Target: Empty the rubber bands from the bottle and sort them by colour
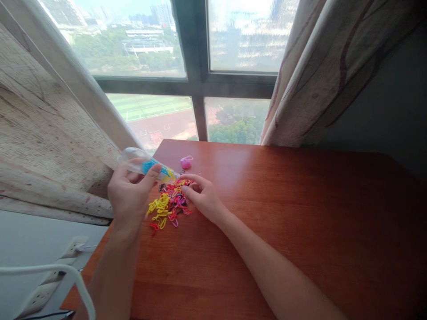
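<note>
The left hand [125, 189] has its fingers closed around a clear container [147, 166], the thumb laid along the near side; the other fingers pass behind the container and are largely hidden. The container is tilted, its narrower end sloping toward four o'clock, with blue and yellow pieces showing through the wall, the yellow nearest that end. The exact rim is hard to make out where it comes close to the right fingertips.

The right hand [207, 198] is at three o'clock of a loose pile of coloured bands [175, 198], thumb and forefinger a little apart at the pile's edge, just beside the container's lower end. Whether they pinch a band or only touch one, I cannot tell; the remaining fingers curl underneath, mostly out of sight.

The pile lies on the brown worktop [283, 222], left of its middle, red and pink bands tangled together, yellow ones gathered at eight o'clock; single bands cannot be separated by eye. At one o'clock of the pile sits a small pink rounded object [186, 162] with a loop on top.

Both forearms are cut off by the bottom edge. Toward seven o'clock, a white cord [50, 268] is cropped at the left, near wall sockets [40, 297].
</note>
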Tool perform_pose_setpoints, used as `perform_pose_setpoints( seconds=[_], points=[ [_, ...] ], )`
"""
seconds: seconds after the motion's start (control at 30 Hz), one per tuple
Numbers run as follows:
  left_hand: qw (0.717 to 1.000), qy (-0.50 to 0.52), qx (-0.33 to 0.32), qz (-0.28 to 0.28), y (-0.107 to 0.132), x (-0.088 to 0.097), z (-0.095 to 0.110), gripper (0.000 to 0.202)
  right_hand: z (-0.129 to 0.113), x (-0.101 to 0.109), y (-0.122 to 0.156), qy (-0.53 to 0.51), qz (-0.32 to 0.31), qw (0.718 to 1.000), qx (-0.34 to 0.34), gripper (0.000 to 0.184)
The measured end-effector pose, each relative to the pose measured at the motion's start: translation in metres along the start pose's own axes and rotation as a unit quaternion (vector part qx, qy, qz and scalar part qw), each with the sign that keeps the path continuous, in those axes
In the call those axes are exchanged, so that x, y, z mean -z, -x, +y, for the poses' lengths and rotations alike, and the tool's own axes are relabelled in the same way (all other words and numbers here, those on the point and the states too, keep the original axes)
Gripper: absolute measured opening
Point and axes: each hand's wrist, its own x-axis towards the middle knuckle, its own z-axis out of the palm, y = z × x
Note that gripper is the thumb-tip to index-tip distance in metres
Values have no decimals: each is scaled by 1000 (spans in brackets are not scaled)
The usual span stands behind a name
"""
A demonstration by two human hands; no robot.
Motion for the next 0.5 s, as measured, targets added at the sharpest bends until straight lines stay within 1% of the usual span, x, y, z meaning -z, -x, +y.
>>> perform_pose_setpoints(
  seconds=[0.1,0.17,0.2,0.3,0.37,0.43,0.5],
  points=[
    [994,81,77,2,1,0,-3,43,-6,-2,3,-101,-53,993,-16,51],
    [983,130,127,-16,5,-2,-3,42,-7,-3,5,-154,-86,984,-30,64],
    [979,146,141,-28,7,-4,-2,42,-7,-4,6,-180,-104,977,-39,70],
    [975,156,145,-68,15,-11,-1,43,-8,-4,8,-239,-161,955,-73,79],
    [976,148,130,-90,19,-14,-2,45,-9,-3,7,-240,-185,948,-92,77],
    [978,142,110,-105,21,-15,-4,45,-9,-1,5,-200,-192,955,-104,72],
    [980,143,97,-102,20,-13,-7,45,-8,-1,2,-151,-187,965,-108,67]
  ],
)
